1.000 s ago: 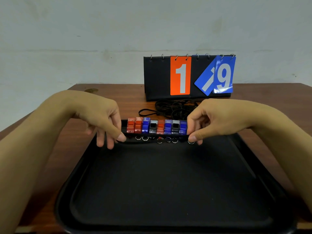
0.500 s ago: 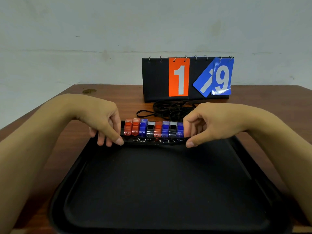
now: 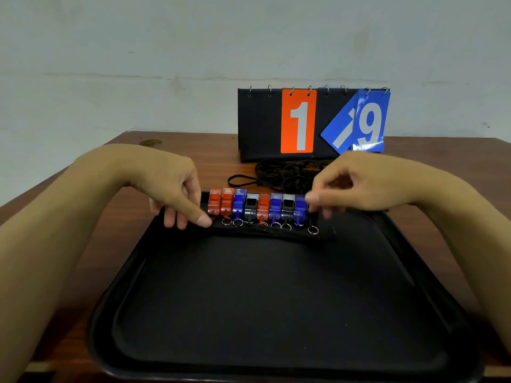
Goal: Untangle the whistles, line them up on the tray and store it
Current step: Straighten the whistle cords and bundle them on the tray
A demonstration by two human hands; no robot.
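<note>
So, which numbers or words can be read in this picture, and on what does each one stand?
"1": white digit on the orange flip card of the black scoreboard.
"9": white digit on the blue flip card.
A second blue card hangs tilted; its white mark is half hidden, not readable.
Whistles: no readable text.

Two bare forearms reach forward from the lower corners, wrists bent inward toward each other. The left hand [image 3: 177,189] points its fingers downward, thumb extended toward the centre. The right hand [image 3: 348,183], slightly blurred, curls its fingers loosely, fingertips [image 3: 312,199] aimed left.
</note>
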